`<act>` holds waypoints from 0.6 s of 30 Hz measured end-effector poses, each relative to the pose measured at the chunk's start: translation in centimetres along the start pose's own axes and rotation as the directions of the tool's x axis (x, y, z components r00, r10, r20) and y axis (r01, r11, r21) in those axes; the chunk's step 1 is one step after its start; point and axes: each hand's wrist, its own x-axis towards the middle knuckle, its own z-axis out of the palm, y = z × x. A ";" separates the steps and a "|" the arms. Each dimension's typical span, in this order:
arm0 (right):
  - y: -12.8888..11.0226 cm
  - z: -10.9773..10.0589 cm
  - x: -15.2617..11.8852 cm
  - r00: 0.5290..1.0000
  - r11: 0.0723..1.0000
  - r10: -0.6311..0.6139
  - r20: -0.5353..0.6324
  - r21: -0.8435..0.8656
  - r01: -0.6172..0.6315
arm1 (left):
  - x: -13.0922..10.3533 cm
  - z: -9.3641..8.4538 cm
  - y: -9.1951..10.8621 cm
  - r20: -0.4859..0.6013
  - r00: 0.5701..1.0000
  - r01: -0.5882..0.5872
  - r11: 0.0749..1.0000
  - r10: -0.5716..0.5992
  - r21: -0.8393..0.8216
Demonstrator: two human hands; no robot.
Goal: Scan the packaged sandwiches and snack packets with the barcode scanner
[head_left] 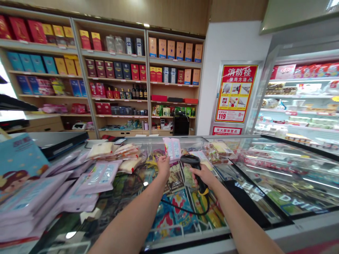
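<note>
My left hand (pixel 163 166) pinches the lower left edge of a small pink-and-white packet (pixel 172 149), raised above the freezer's glass top. My right hand (pixel 203 175) is wrapped round the handle of a black barcode scanner (pixel 191 160). The scanner's head points left, close beside the packet; whether they touch I cannot tell. From the yellow-ringed base of the handle a black cable (pixel 189 211) loops down and left over the glass. Beneath it, colourful packages (pixel 182 208) show through the freezer lid. To the left, several similar pink packets (pixel 99 177) lie piled on the glass.
Bags of pale food (pixel 100 150) lie behind the pink pile. At far left stand a blue illustrated box (pixel 19 158) and a dark flat device (pixel 65 141). Bagged goods (pixel 220 151) show behind my right hand. Shelves of boxes (pixel 125 70) and a lit refrigerator (pixel 299 102) line the back.
</note>
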 end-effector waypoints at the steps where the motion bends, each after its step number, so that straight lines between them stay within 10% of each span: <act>1: 0.1 0.0 0.1 1.000 1.000 -0.001 -0.001 0.002 0.001 | -0.2 0.0 0.1 0.005 1.000 0.028 0.999 -0.028 -0.016; 10: -0.8 2.3 1.0 0.995 0.994 -0.043 0.087 0.099 0.035 | -1.7 -1.8 5.0 0.005 0.999 0.033 0.998 -0.033 -0.054; 18: -3.8 10.3 1.3 0.963 0.990 -0.091 0.254 0.123 0.062 | -1.5 -11.8 12.1 -0.116 0.988 -0.100 0.995 0.103 0.029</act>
